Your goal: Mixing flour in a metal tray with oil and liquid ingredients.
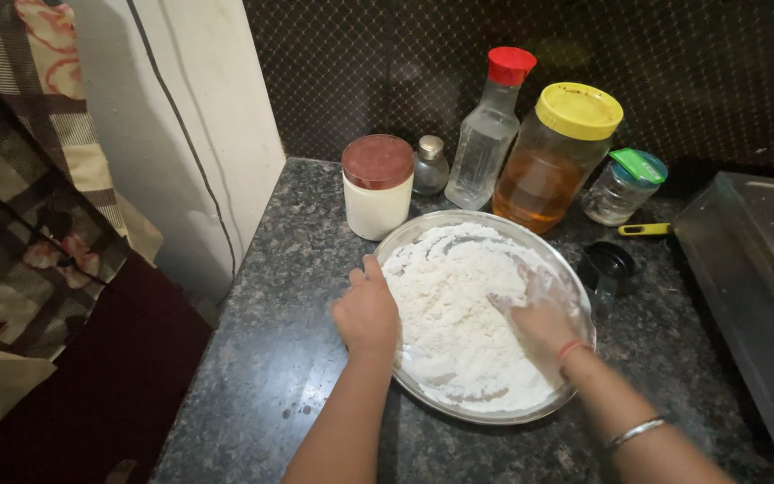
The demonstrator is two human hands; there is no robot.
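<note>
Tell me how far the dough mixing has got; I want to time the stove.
Done: white flour fills the wide steel plate. In hand: the right hand, dusted white, works in the flour while the left hand steadies the rim. Left: the flour looks crumbly and loose, with no smooth ball formed.

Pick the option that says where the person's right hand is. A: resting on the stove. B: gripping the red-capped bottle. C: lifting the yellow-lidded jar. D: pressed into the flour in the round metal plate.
D: the right hand, dusted white, is sunk in the flour on the metal plate, while the left hand steadies the rim.
</note>
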